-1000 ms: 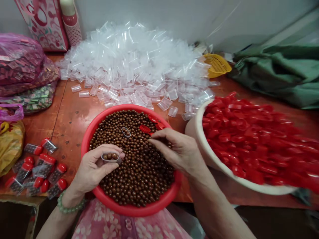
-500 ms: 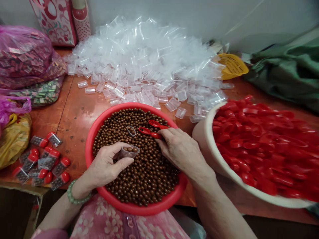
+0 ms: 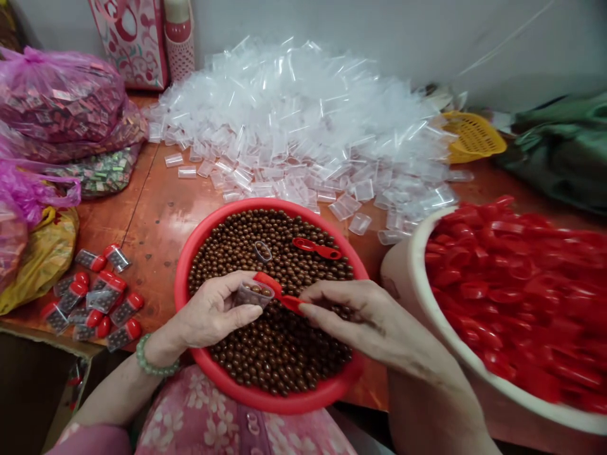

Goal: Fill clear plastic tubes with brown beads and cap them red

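My left hand [image 3: 220, 309] grips a small clear plastic case [image 3: 251, 294], tilted so its open oval end shows brown balls inside. Between the thumb and fingers of my right hand [image 3: 351, 309] is a red hinged cap [image 3: 291, 303], its far end touching the rim of the case. Both hands are above a red basin [image 3: 270, 406] filled with brown balls [image 3: 265, 354]. On the balls lie another red cap [image 3: 317, 248], opened flat, and a clear case [image 3: 262, 251] standing with its oval mouth up.
A large heap of clear cases [image 3: 303, 114] covers the back of the table. At right, a white tub [image 3: 417, 265] holds many red caps [image 3: 512, 291]. Several filled, capped cases [image 3: 104, 291] lie at left, near purple bags [image 3: 61, 95]. A yellow basket [image 3: 474, 136] sits behind.
My right hand has brought one red cap leftward and down to the case. The other red cap now rests on the balls. The view has shifted slightly left.
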{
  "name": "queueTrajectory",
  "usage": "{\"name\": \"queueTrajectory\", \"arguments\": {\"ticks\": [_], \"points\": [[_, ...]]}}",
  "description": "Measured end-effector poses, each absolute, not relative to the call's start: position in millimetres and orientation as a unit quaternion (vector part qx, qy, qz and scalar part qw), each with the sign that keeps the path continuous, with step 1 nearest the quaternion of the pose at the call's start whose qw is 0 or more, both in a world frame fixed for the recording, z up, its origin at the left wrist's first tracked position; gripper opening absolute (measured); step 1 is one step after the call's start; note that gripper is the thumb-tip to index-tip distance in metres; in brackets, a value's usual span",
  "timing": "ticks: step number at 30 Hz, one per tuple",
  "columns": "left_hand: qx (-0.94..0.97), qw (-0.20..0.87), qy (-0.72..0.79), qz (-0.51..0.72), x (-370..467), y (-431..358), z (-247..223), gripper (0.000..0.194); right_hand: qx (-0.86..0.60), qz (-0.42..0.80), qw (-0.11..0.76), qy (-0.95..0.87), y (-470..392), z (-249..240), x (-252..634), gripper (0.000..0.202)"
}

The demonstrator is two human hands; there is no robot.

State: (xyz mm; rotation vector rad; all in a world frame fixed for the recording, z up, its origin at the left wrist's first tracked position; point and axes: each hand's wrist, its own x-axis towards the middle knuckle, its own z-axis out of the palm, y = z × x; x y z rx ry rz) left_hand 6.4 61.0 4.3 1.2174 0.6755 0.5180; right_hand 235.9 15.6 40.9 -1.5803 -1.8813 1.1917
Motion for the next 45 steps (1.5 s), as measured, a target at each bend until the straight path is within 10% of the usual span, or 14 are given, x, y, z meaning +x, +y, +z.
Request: {"name": "queueTrajectory", "arguments": {"ticks": [26, 36, 41, 45], "points": [[0.418, 0.804, 0.345, 0.247, 1, 62, -3, 0.027, -0.506, 0.117, -0.022, -0.854, 42, 5, 205, 0.019], [0.344, 0.832, 0.333, 0.278, 0, 64, -7, 0.04, -0.576, 0.477, 0.479, -0.46, 39, 9, 206, 0.02], [0.353, 0.821, 0.344, 0.29, 4, 64, -5, 0.04, -0.509, 0.604, 0.494, -0.364, 46, 1, 179, 0.027], [0.356, 0.799, 0.372, 0.309, 6, 65, -5, 0.036, -0.568, 0.462, 0.48, -0.484, 42, -5, 170, 0.014]]}}
